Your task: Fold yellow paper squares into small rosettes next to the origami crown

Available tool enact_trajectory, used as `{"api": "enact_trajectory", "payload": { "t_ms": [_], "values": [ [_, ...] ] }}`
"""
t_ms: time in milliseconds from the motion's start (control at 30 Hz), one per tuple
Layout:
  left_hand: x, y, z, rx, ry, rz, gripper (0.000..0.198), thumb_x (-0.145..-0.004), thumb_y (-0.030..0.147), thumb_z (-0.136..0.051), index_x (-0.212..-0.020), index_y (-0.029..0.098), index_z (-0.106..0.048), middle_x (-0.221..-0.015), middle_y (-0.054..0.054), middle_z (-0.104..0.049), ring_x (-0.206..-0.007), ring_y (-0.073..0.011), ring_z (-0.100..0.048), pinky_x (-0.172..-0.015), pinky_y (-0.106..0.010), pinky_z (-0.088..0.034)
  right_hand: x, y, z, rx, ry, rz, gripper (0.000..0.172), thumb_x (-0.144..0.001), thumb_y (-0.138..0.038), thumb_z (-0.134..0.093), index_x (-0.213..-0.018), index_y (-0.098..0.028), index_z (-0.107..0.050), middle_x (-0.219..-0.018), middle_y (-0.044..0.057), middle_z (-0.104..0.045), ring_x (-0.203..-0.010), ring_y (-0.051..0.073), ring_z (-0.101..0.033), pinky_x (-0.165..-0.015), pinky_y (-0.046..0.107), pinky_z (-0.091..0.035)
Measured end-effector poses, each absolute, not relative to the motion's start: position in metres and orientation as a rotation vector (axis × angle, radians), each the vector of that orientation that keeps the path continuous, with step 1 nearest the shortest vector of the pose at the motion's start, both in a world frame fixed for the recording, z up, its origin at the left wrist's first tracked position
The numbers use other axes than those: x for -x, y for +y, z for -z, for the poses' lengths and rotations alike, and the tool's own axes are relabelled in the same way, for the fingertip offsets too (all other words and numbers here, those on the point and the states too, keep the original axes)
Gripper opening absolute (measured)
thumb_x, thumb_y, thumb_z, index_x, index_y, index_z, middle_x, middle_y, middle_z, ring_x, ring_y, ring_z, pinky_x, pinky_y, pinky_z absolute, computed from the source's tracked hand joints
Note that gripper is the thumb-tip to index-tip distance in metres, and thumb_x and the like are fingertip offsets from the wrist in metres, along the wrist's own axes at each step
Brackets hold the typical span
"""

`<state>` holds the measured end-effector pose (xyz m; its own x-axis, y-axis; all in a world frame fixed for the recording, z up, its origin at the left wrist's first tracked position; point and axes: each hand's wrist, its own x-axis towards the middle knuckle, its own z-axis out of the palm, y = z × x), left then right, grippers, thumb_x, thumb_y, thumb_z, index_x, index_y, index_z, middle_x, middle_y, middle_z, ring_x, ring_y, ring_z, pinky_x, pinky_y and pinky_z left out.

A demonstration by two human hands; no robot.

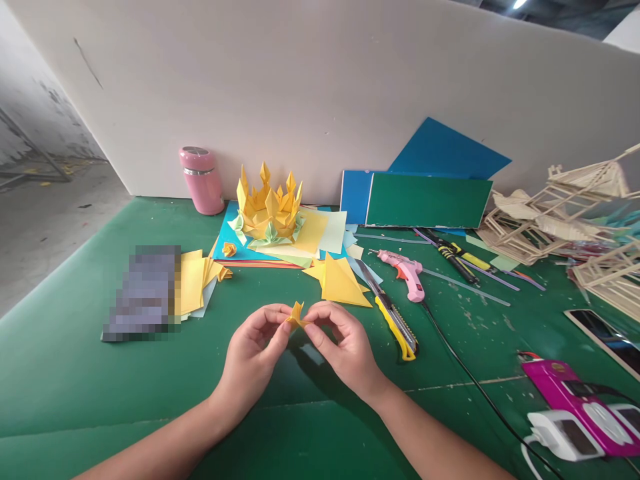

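Green tabletop (290, 440) spreads out underneath; above it, the left hand (255, 350) and right hand (347, 347) pinch a small folded yellow paper (297, 317) between them, 1 side each, thumbs nearest the wearer. Shaping it probably goes best with light, even pressure along the creases, since hard tugging could tear its thin points. Beyond the hands stands a folded yellow crown (271, 208); right of them lies a yellow cutter (393, 325)
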<state>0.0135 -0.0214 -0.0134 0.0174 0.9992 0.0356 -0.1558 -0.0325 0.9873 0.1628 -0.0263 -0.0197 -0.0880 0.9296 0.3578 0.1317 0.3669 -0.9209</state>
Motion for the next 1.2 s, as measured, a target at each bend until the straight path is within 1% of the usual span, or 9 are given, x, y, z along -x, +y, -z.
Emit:
{"api": "enact_trajectory", "payload": {
  "t_ms": [133,333,467,567,667,800,933,1067,1200],
  "values": [
    [-0.0138,-0.0236,0.0103,-1.145,1.034,-1.294,0.016,-0.071,0.032,-0.071,-0.069,0.019,-0.062,-0.085,-0.003,-0.07,-0.082,-0.0164,-0.067,-0.077,-0.027,-0.056,-0.1619,-0.0272,0.0212,0.972,-1.575,-0.819,0.009,-0.078,-0.017,-0.064,-0.085,-0.022,-0.062,-0.085,0.002,-0.064,-0.073,0.015,-0.059,-0.069,0.027,-0.052],
    [-0.0143,-0.0253,0.0111,-1.192,1.051,-1.267,0.013,-0.073,0.032,-0.069,-0.073,0.019,-0.064,-0.082,-0.003,-0.072,-0.081,-0.0172,-0.069,-0.077,-0.028,-0.057,-0.1607,-0.0268,0.0197,1.003,-1.603,-0.684,0.01,-0.082,-0.014,-0.055,-0.08,-0.02,-0.063,-0.08,0.004,-0.065,-0.074,0.016,-0.062,-0.068,0.028,-0.052],
    [-0.0136,-0.0248,0.0127,-1.169,1.109,-1.205,0.016,-0.066,0.029,-0.074,-0.077,0.019,-0.067,-0.076,0.0,-0.071,-0.072,-0.016,-0.068,-0.072,-0.027,-0.058,-0.1609,-0.0266,0.02,1.042,-1.587,-0.726,0.009,-0.082,-0.018,-0.055,-0.077,-0.02,-0.062,-0.075,0.003,-0.066,-0.07,0.016,-0.062,-0.065,0.028,-0.053],
    [-0.013,-0.0238,0.0113,-1.154,1.156,-1.172,0.017,-0.063,0.031,-0.075,-0.071,0.019,-0.067,-0.071,0.0,-0.071,-0.068,-0.0163,-0.068,-0.07,-0.027,-0.058,-0.161,-0.0269,0.0221,1.073,-1.554,-0.787,0.004,-0.081,-0.02,-0.057,-0.08,-0.02,-0.061,-0.076,0.003,-0.067,-0.068,0.016,-0.063,-0.065,0.028,-0.054],
    [-0.0131,-0.0234,0.0096,-1.146,1.184,-1.16,0.019,-0.063,0.035,-0.075,-0.067,0.019,-0.066,-0.067,0.0,-0.071,-0.065,-0.0157,-0.067,-0.067,-0.026,-0.058,-0.1612,-0.0269,0.0231,1.1,-1.539,-0.783,0.001,-0.081,-0.022,-0.058,-0.08,-0.02,-0.059,-0.075,0.001,-0.065,-0.067,0.015,-0.061,-0.064,0.027,-0.052],
    [-0.0138,-0.0241,0.0086,-1.149,1.195,-1.168,0.023,-0.061,0.039,-0.075,-0.064,0.019,-0.065,-0.065,0.0,-0.071,-0.063,-0.0164,-0.067,-0.065,-0.027,-0.058,-0.162,-0.0255,0.0217,1.101,-1.562,-0.69,0.011,-0.08,-0.024,-0.061,-0.071,-0.021,-0.056,-0.073,0.001,-0.057,-0.068,0.015,-0.053,-0.065,0.028,-0.048],
    [-0.014,-0.025,0.0066,-1.163,1.202,-1.158,0.023,-0.062,0.04,-0.074,-0.064,0.019,-0.065,-0.066,-0.001,-0.072,-0.063,-0.0169,-0.067,-0.065,-0.028,-0.058,-0.1621,-0.0231,0.0237,1.098,-1.423,-0.893,0.007,-0.079,-0.026,-0.062,-0.08,-0.021,-0.057,-0.074,0.0,-0.055,-0.07,0.015,-0.054,-0.067,0.028,-0.049],
    [-0.0141,-0.025,0.0069,-1.194,1.223,-1.146,0.02,-0.064,0.038,-0.073,-0.064,0.019,-0.065,-0.064,0.0,-0.07,-0.06,-0.0157,-0.065,-0.061,-0.026,-0.055,-0.1623,-0.0217,0.0265,1.103,-1.332,-1.052,0.018,-0.077,-0.028,-0.064,-0.094,-0.022,-0.06,-0.072,-0.001,-0.054,-0.066,0.014,-0.054,-0.066,0.027,-0.05],
    [-0.0141,-0.0243,0.0115,-1.209,1.193,-1.194,0.017,-0.067,0.034,-0.072,-0.068,0.019,-0.064,-0.068,0.0,-0.069,-0.065,-0.0155,-0.065,-0.065,-0.026,-0.055,-0.1632,-0.022,0.0249,1.1,-1.405,-1.012,0.011,-0.079,-0.027,-0.063,-0.087,-0.021,-0.067,-0.073,0.001,-0.057,-0.068,0.015,-0.055,-0.066,0.028,-0.05]
  ]
}}
